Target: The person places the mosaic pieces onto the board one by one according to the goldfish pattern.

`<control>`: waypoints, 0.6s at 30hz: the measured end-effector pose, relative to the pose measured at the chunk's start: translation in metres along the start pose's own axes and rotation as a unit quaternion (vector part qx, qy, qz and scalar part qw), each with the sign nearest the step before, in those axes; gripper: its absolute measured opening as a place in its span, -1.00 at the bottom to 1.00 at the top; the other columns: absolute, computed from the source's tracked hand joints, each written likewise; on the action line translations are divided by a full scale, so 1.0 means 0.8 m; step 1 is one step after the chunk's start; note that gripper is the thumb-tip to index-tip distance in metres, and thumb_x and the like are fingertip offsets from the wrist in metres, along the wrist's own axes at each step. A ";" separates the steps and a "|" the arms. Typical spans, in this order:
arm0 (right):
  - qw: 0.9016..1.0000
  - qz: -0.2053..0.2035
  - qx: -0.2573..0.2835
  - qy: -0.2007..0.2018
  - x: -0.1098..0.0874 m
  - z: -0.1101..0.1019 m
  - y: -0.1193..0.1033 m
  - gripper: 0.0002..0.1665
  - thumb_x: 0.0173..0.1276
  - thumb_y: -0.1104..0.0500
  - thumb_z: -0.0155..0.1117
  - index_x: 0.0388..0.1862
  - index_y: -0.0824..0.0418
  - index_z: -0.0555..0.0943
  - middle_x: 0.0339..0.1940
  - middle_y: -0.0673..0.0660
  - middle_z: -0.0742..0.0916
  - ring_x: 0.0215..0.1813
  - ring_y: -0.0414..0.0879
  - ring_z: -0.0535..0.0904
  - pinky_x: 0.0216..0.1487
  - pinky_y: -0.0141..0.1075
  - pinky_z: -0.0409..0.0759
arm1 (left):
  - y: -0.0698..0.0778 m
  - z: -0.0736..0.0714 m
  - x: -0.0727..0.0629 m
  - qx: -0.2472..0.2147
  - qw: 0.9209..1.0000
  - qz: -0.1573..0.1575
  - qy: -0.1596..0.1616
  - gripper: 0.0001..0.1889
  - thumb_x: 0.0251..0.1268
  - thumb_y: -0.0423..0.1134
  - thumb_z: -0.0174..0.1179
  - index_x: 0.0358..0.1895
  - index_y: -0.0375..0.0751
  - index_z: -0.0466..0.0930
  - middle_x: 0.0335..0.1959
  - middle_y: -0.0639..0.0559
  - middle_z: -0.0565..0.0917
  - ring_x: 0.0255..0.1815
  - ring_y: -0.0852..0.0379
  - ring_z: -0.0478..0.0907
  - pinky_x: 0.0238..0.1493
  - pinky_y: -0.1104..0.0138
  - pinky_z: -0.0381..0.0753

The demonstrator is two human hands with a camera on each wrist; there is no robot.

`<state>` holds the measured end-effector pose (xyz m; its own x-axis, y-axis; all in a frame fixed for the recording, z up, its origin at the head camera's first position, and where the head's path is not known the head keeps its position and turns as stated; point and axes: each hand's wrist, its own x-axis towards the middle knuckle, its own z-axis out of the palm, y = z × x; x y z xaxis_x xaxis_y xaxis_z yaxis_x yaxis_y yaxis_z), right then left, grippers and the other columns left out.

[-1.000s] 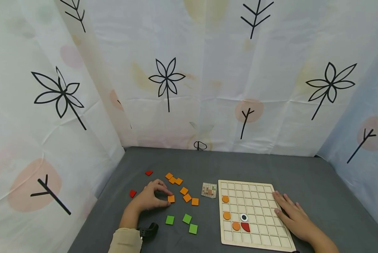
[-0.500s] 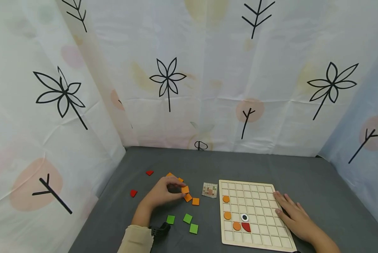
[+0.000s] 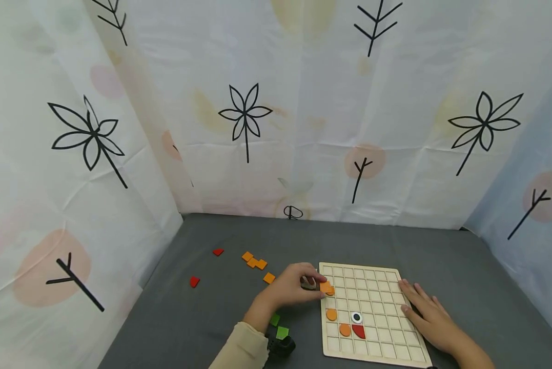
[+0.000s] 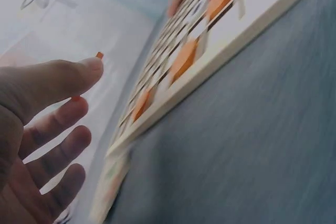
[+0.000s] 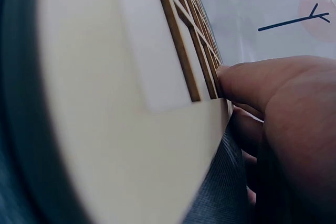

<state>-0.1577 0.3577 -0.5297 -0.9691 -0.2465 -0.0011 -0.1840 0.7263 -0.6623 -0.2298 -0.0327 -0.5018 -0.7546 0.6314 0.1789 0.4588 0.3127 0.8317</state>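
Note:
Between thumb and index finger, my left hand (image 3: 290, 288) pinches an orange square tile (image 3: 325, 287) over the left edge of the wooden grid board (image 3: 379, 292). In the left wrist view only slivers of that tile (image 4: 100, 55) show past the thumb. Below it in the head view, a round orange piece is partly covered. The board also bears round orange pieces (image 3: 331, 314), a red quarter-round piece (image 3: 359, 332) and a black-and-white eye piece (image 3: 356, 317). My right hand (image 3: 430, 316) rests on the board's right edge, fingers extended; its thumb touches the rim in the right wrist view.
Loose orange squares (image 3: 252, 263) lie left of the board, with green squares (image 3: 282, 332) partly behind the left wrist. Two red pieces (image 3: 195, 282) sit farther left. A small pattern card (image 4: 110, 182) lies beside the board, mostly hidden by my left hand in the head view.
My left hand has carried the orange square from the loose tiles rightward to the board's left edge. The right hand has stayed at the right edge.

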 end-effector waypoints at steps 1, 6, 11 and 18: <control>1.000 0.000 0.000 0.000 0.000 0.000 0.000 -0.20 0.69 -0.03 0.13 0.73 0.26 0.18 0.69 0.49 0.20 0.67 0.63 -0.05 0.43 0.65 -0.26 | 0.002 0.007 0.005 0.001 1.000 0.007 -0.008 -0.70 0.34 -0.23 0.50 0.11 -0.09 0.82 -0.07 0.02 0.76 -0.09 0.09 0.70 -0.02 0.39 0.67; 1.000 -0.005 -0.009 0.004 0.000 -0.001 0.001 -0.19 0.68 -0.02 0.14 0.73 0.26 0.18 0.69 0.50 0.21 0.62 0.68 0.00 0.43 0.66 -0.27 | 0.010 0.041 0.028 0.031 0.998 0.034 -0.040 -0.71 0.37 -0.22 0.47 0.11 -0.10 0.82 -0.08 0.11 0.77 -0.16 0.28 0.65 -0.11 0.51 0.63; 1.000 -0.004 -0.007 0.002 0.001 0.000 0.002 -0.20 0.69 -0.02 0.13 0.74 0.24 0.17 0.69 0.49 0.20 0.67 0.64 -0.05 0.44 0.66 -0.27 | 0.014 0.064 0.042 0.055 0.996 0.031 -0.063 -0.72 0.40 -0.20 0.45 0.12 -0.10 0.82 -0.05 0.16 0.76 -0.18 0.45 0.56 -0.10 0.58 0.56; 1.000 -0.013 -0.009 0.011 -0.001 0.004 0.005 -0.21 0.70 -0.02 0.10 0.75 0.22 0.16 0.69 0.47 0.21 0.67 -0.46 -0.39 0.44 0.65 -0.28 | 0.018 0.073 0.047 0.113 0.990 0.028 -0.074 -0.71 0.40 -0.17 0.45 0.13 -0.09 0.82 -0.05 0.15 0.76 -0.18 0.46 0.54 -0.12 0.61 0.51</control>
<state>-0.1574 0.3588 -0.5347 -0.9674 -0.2512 0.0323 -0.2116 0.7318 -0.6478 -0.2238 0.0372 -0.5137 -0.6555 0.7441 0.1286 0.6042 0.4147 0.6804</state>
